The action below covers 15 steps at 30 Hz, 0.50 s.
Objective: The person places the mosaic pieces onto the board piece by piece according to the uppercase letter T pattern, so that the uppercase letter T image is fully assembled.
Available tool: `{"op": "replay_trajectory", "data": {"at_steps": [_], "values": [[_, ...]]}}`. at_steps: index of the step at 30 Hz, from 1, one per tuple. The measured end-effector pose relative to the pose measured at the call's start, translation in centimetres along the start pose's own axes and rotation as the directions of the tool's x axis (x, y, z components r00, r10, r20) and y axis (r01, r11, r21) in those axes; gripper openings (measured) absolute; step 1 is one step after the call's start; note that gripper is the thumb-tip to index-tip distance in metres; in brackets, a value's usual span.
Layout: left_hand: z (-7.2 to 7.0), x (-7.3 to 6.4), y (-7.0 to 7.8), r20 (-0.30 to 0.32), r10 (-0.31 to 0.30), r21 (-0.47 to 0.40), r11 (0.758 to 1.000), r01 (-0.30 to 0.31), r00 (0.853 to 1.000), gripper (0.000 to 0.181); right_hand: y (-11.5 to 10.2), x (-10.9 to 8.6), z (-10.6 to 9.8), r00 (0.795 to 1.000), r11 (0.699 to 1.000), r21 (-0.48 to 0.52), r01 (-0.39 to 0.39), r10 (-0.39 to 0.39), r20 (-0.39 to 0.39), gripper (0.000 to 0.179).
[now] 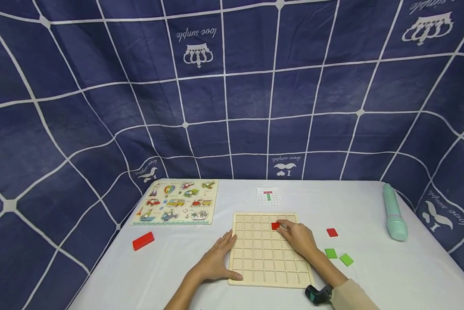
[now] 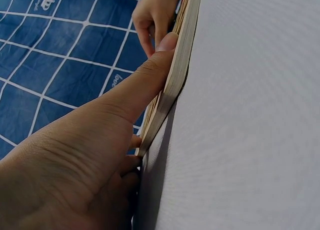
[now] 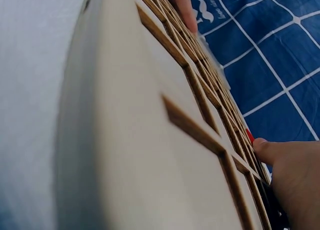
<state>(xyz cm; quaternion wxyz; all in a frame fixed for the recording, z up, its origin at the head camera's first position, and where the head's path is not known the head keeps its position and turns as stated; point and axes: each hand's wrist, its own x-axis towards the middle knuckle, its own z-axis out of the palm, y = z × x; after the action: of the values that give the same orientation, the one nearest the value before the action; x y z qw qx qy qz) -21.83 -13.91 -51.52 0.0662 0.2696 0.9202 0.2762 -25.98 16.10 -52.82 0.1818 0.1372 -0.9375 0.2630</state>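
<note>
A pale wooden board [image 1: 256, 253] with a grid of square recesses lies on the table. My right hand [image 1: 299, 239] reaches over its far right part, thumb and index finger pinching a red square tile [image 1: 275, 226] at a cell near the back row. In the right wrist view only a sliver of that tile [image 3: 250, 135] shows beside the thumb. My left hand [image 1: 216, 260] rests along the board's left side, its fingers extended at the edge. Its thumb [image 2: 145, 73] lies across the near left corner, as the left wrist view also shows.
Right of the board lie another red tile [image 1: 332, 232] and two green tiles, one [image 1: 330, 253] nearer the board. Behind it is a card [image 1: 268, 196] with a coloured T. A vehicle puzzle [image 1: 177, 202] and red block [image 1: 143, 241] lie left; a mint-green bottle-like object [image 1: 394, 215] lies far right.
</note>
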Motion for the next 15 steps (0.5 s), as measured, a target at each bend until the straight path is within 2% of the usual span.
{"op": "replay_trajectory", "data": {"at_steps": [5, 11, 15], "values": [[0.26, -0.24, -0.20, -0.002, -0.006, 0.011, 1.000, 0.006, 1.000, 0.122, -0.23, -0.10, 0.05, 1.000, 1.000, -0.004, -0.008, 0.008, 0.020, 0.030], [0.12, -0.18, -0.08, 0.007, 0.004, -0.001, 1.000, -0.004, 1.000, 0.120, -0.27, 0.02, -0.03, 1.000, 1.000, -0.008, -0.027, 0.027, 0.012, 0.032], [0.08, -0.15, -0.13, 0.000, 0.019, 0.002, 1.000, -0.019, 1.000, 0.120, -0.07, -0.30, -0.38, 0.999, 0.999, 0.027, -0.045, 0.045, -0.007, 0.036]]}}
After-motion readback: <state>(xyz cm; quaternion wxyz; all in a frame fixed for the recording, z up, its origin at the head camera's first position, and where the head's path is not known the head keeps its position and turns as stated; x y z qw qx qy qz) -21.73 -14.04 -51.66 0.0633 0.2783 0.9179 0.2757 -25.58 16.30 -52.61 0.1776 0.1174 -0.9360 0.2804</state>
